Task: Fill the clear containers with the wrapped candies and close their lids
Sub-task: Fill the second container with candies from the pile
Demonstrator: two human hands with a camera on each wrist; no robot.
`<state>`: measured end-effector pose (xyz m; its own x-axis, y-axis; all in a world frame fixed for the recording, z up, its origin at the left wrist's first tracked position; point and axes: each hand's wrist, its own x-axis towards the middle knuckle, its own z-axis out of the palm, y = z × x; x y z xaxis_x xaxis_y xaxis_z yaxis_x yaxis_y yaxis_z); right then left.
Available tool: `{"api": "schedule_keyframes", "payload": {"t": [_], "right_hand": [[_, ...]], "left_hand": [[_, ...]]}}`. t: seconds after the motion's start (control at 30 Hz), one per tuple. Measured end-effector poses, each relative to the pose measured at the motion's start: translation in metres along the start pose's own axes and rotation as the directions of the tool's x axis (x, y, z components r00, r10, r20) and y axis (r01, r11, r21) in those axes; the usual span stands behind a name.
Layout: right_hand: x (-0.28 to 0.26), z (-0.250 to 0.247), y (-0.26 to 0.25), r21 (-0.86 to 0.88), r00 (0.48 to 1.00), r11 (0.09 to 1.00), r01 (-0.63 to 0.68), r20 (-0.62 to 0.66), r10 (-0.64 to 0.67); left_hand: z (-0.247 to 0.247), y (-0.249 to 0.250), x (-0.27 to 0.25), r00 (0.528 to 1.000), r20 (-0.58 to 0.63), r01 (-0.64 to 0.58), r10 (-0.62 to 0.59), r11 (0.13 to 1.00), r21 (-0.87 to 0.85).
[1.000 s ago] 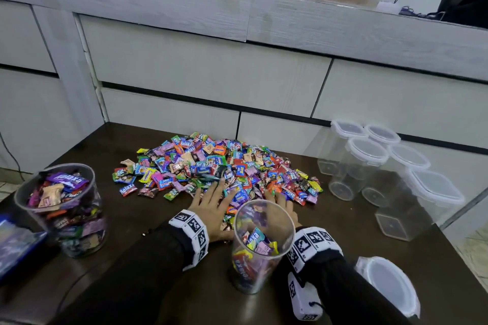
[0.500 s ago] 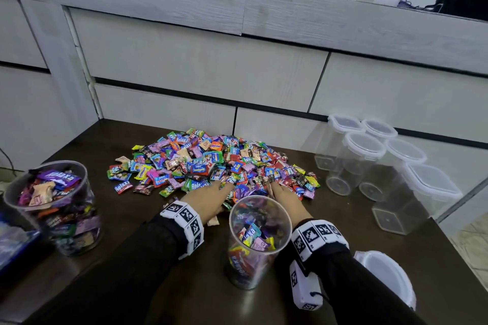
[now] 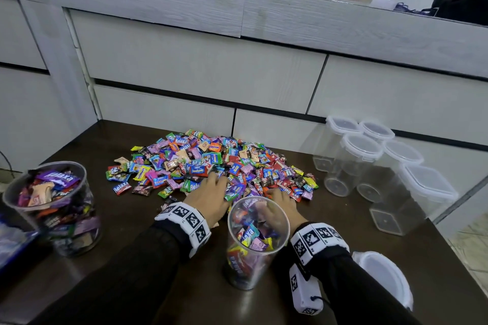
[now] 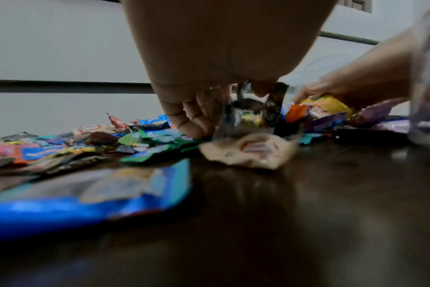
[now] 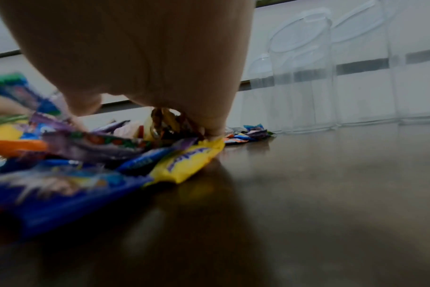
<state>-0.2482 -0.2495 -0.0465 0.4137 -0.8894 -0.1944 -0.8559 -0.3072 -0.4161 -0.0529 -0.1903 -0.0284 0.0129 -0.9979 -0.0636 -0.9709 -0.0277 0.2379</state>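
Scooping with left hand [image 3: 211, 199] and right hand [image 3: 281, 206], fingers curled around wrapped candies at near edge of colourful candy heap [image 3: 211, 161] on dark wooden table [image 3: 343, 219], behind part-filled clear round plastic container [image 3: 254, 240].

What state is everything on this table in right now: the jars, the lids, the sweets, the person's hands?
Tall jar: open, upright, partly filled.
Wide jar: open, heaped with candies.
Loose lid: off, lying on the table.
Lidded containers: empty, lids on.
Candy pile: loose, spread out.
Left hand: fingers curled, gathering candies.
Right hand: fingers curled into the candies, partly hidden by the tall jar.
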Motion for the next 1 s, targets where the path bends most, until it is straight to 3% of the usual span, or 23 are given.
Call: {"api": "schedule_keyframes", "payload": {"t": [0.17,0.3,0.47,0.57,0.73,1.0], "right_hand": [[0.016,0.025,0.003,-0.155,1.000,0.988,-0.010,-0.029,0.006],[0.026,0.033,0.005,-0.134,1.000,0.991,0.009,-0.025,-0.012],[0.024,0.015,0.004,-0.075,0.997,0.996,0.055,0.051,-0.051],[0.014,0.000,0.003,-0.076,0.995,0.992,0.100,0.035,-0.098],[-0.012,-0.024,0.001,0.006,0.986,0.993,0.117,-0.118,-0.115],[-0.043,-0.069,-0.002,0.094,0.934,0.974,0.207,-0.316,-0.168]], "left_hand": [[0.011,0.004,0.003,0.997,0.065,-0.036,0.040,0.997,-0.062],[0.016,0.006,0.003,0.996,0.067,-0.068,0.060,0.990,0.125],[0.009,0.009,0.006,0.983,0.169,-0.075,0.067,0.996,0.038],[0.002,0.009,0.004,0.989,0.139,-0.037,0.046,0.997,-0.062],[-0.005,0.007,-0.003,0.998,0.064,-0.017,0.024,0.994,-0.112],[-0.051,0.018,-0.014,0.987,-0.157,-0.093,0.045,0.944,-0.315]]}}
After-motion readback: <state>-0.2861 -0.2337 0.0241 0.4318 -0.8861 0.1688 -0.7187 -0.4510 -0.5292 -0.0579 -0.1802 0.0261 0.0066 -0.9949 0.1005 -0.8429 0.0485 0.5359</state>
